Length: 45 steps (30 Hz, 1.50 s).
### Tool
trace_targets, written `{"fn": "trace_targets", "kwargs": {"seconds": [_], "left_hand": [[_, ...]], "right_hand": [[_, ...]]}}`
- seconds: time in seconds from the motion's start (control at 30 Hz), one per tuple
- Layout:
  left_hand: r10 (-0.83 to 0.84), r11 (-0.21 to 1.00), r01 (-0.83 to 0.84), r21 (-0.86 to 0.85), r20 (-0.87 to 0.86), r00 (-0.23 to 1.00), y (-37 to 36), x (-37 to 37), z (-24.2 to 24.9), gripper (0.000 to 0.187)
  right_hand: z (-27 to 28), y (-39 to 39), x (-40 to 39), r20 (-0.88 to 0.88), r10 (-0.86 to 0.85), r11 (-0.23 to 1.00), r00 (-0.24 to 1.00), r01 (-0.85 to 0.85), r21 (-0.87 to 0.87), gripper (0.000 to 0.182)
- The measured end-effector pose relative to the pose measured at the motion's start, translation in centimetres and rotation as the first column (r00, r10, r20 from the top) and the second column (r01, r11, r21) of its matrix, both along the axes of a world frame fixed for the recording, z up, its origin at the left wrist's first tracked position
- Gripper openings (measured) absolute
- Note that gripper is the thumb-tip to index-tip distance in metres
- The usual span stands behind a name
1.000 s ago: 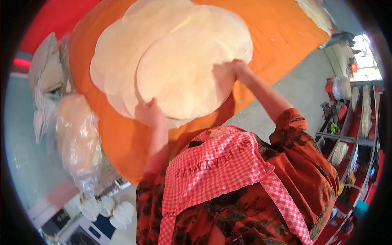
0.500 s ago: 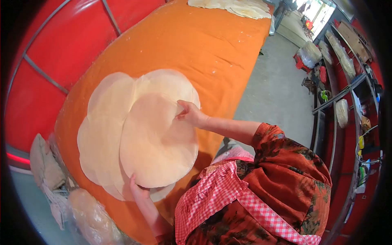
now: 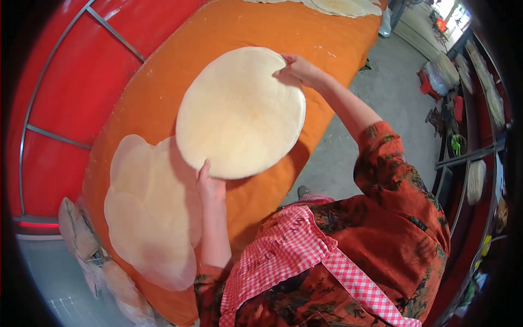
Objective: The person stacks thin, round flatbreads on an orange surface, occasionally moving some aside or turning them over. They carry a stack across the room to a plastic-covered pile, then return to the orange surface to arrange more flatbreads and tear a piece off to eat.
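A large round pale sheet (image 3: 239,114), perhaps a stack of thin ones, is held above the orange cloth between my two hands. At its near edge my left hand (image 3: 210,182) pinches the rim, thumb on top and fingers partly hidden below. My right hand (image 3: 297,71) grips the upper right rim with bent fingers. Several thin overlapping round sheets (image 3: 147,212) lie flat on the orange cloth (image 3: 163,82), left of and below the held one, which overhangs part of them.
More pale sheets (image 3: 343,6) lie at the table's far end. Bagged items (image 3: 125,289) and a folded cloth (image 3: 79,231) sit beyond the left edge. Shelves (image 3: 468,152) with wrapped stacks stand on the right, across a grey floor (image 3: 376,92).
Both hands have moved up and right with the round sheet, off the overlapping sheets. It is now raised over the orange cloth, and the camera view has shifted slightly.
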<state>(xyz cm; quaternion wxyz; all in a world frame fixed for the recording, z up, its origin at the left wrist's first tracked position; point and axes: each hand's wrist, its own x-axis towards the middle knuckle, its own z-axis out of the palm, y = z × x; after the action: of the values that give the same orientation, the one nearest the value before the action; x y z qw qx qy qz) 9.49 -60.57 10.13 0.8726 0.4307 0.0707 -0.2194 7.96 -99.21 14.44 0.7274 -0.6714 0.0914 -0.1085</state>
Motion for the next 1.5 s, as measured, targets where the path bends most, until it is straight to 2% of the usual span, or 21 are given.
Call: {"fn": "trace_targets", "kwargs": {"seconds": [0.1,0.17,0.2,0.3,0.37,0.47,0.57,0.63,0.83,0.9,0.97,1.07,1.1,1.17,1.2,1.23,1.27,1.3,1.37,1.43,1.5], "left_hand": [[-0.006,0.994,0.008,0.113,-0.020,1.000,-6.0,0.9,-6.9,0.040],[-0.007,0.965,0.028,0.262,-0.080,0.997,-8.6,0.3,-10.5,0.038],[0.037,0.946,-0.006,0.324,-0.092,0.995,-9.2,0.2,-10.0,0.039],[0.136,0.862,-0.077,0.501,-0.081,0.987,-10.7,0.0,-9.7,0.042],[0.138,0.780,-0.113,0.616,0.007,0.990,-10.7,0.8,-12.3,0.042],[0.218,0.580,-0.163,0.799,0.040,0.975,-13.0,-0.4,-9.0,0.038],[0.161,0.924,-0.080,0.373,-0.192,0.968,-10.8,1.1,-8.4,0.036],[0.225,0.914,-0.171,0.368,-0.110,0.968,-9.7,2.8,-8.0,0.033],[0.103,0.870,-0.008,0.492,-0.166,0.981,-7.6,6.0,-8.3,0.018],[-0.048,0.887,0.143,0.439,-0.220,0.974,-7.4,5.6,-9.0,0.019],[0.054,0.842,0.065,0.536,-0.202,0.978,-8.2,4.8,-10.6,0.017],[0.024,0.571,0.071,0.818,-0.103,0.994,-9.6,4.9,-11.8,0.021],[-0.004,0.406,0.072,0.911,-0.077,0.997,-10.0,3.9,-8.3,0.022],[-0.047,0.025,0.073,0.997,-0.072,0.996,-11.0,1.8,-0.8,0.026],[-0.013,0.027,0.092,0.995,-0.091,0.996,-11.4,2.1,-2.4,0.029],[0.164,0.296,-0.042,0.954,-0.008,0.986,-12.6,2.1,-5.8,0.036],[0.149,0.526,-0.010,0.850,-0.081,0.985,-12.3,2.6,-6.7,0.042],[0.175,0.547,-0.045,0.836,-0.061,0.983,-12.3,2.5,-7.0,0.041],[0.171,0.547,-0.060,0.835,-0.042,0.984,-12.1,2.9,-9.1,0.039],[0.172,0.522,-0.091,0.848,0.000,0.985,-12.0,3.3,-10.8,0.032],[0.130,0.628,-0.059,0.776,-0.030,0.991,-11.2,3.4,-11.0,0.036]], "right_hand": [[-7.4,-6.9,2.1,-0.260,-0.120,0.985,0.958,0.148,0.089,0.034],[-12.7,-7.8,1.4,-0.569,-0.363,0.910,0.738,0.150,-0.387,0.036],[-17.4,-8.6,1.1,-0.384,-0.404,0.893,0.830,0.266,-0.364,0.040],[-17.1,-7.2,1.2,-0.327,-0.563,0.747,0.759,0.299,-0.594,0.047],[-19.0,-8.2,1.7,-0.288,-0.577,0.748,0.764,0.352,-0.563,0.049],[-19.4,-8.3,2.4,-0.313,-0.564,0.770,0.764,0.350,-0.533,0.045],[-17.9,-8.3,2.1,-0.407,-0.461,0.873,0.789,0.320,-0.368,0.035],[-11.5,-6.9,-0.7,-0.520,-0.284,0.955,0.806,0.287,-0.077,0.025],[-14.2,-7.2,-1.3,-0.552,-0.337,0.924,0.763,0.379,-0.040,0.014],[-15.3,-8.4,-1.3,-0.403,-0.386,0.910,0.830,0.414,-0.018,0.015],[-15.1,-8.0,-1.5,-0.330,-0.499,0.853,0.801,0.521,-0.025,0.017],[-17.4,-7.5,-0.5,-0.268,-0.662,0.697,0.700,0.445,-0.561,0.033],[-17.8,-6.5,0.1,-0.217,-0.706,0.582,0.674,0.378,-0.720,0.036],[-19.9,-5.5,0.8,-0.086,-0.722,0.488,0.687,0.417,-0.766,0.047],[-17.5,-4.3,0.7,-0.128,-0.715,0.484,0.688,0.354,-0.800,0.044],[-14.8,-3.2,0.3,-0.171,-0.714,0.472,0.679,0.288,-0.833,0.041],[-14.7,-3.3,0.3,-0.210,-0.671,0.517,0.711,0.245,-0.820,0.041],[-14.7,-4.1,0.3,-0.249,-0.629,0.554,0.737,0.200,-0.808,0.040],[-15.8,-4.5,0.6,-0.056,-0.663,0.454,0.746,0.342,-0.823,0.040],[-18.5,-7.9,1.4,-0.147,-0.571,0.484,0.808,0.187,-0.855,0.040],[-18.6,-10.6,2.7,-0.343,-0.562,0.392,0.753,-0.123,-0.912,0.039]]}}
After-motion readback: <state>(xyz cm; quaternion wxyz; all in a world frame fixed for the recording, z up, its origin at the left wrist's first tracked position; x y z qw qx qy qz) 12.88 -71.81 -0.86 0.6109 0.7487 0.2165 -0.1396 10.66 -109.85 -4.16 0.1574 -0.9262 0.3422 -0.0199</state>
